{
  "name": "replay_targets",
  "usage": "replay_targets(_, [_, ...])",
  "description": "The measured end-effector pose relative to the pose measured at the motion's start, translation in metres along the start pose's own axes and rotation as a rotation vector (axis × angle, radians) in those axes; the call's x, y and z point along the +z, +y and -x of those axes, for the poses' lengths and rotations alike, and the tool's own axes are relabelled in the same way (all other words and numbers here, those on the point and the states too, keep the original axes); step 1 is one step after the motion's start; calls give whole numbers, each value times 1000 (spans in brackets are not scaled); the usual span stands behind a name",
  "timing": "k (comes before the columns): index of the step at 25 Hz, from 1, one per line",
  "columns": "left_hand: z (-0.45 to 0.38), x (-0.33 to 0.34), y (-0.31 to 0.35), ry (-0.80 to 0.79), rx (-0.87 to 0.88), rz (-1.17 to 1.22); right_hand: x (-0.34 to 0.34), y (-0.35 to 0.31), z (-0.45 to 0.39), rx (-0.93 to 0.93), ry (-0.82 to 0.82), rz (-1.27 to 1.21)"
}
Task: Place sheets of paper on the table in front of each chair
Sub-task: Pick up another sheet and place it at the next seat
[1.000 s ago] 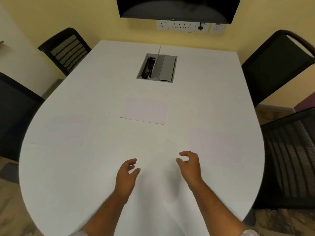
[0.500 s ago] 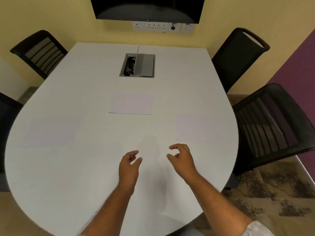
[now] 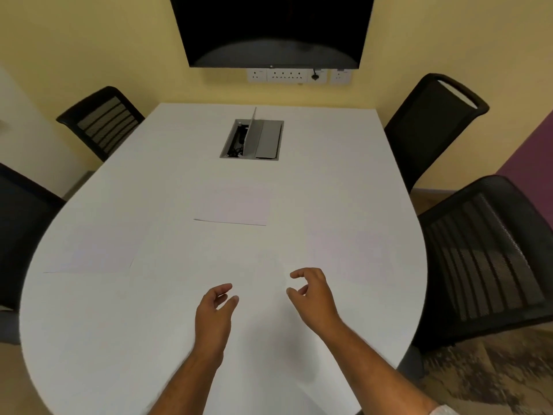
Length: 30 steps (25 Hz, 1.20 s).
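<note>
On sheets point(image 3: 233, 206) and table point(image 3: 149, 324), no writing is readable.

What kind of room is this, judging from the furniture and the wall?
Probably a small meeting room: a white rounded table with a built-in cable box, black mesh office chairs around it, and a large dark wall screen.

Left hand point(image 3: 216, 310) and right hand point(image 3: 312, 292) reach forward, bare forearms extended, fingers loosely curled, seemingly empty.

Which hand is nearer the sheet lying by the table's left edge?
Left. The left hand hovers to the right of that sheet, nearer the person; the right hand is farther right, across the table's middle. Neither touches it.
</note>
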<state>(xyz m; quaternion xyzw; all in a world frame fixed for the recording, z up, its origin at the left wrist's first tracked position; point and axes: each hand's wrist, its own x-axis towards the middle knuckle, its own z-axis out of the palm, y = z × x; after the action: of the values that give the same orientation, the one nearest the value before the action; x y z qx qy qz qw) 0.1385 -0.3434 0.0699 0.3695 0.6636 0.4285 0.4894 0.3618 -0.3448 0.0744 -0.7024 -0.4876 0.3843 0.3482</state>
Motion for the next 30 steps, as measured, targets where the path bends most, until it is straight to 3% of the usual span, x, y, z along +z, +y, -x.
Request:
replay_targets(6, [14,62,10,199,-36,109,-53,13,-54,-137,-216,59])
replay_targets(11, [38,115,10,279,-115,199,-81,22,-86,-193,-294,70])
replay_targets(17, [9,97,9,329,-123,141,-47,15,-119,-231,-323,35])
replay_targets(22, [-74,58,7,315,-146,31,11,16,-176,-233,-307,111])
replay_targets(26, [-189,26,1,306,-155,-17,75,25,-254,-251,-265,292])
replay_targets(30, [-303,14,-5,337,-181,17,126,46,-342,-419,-151,596])
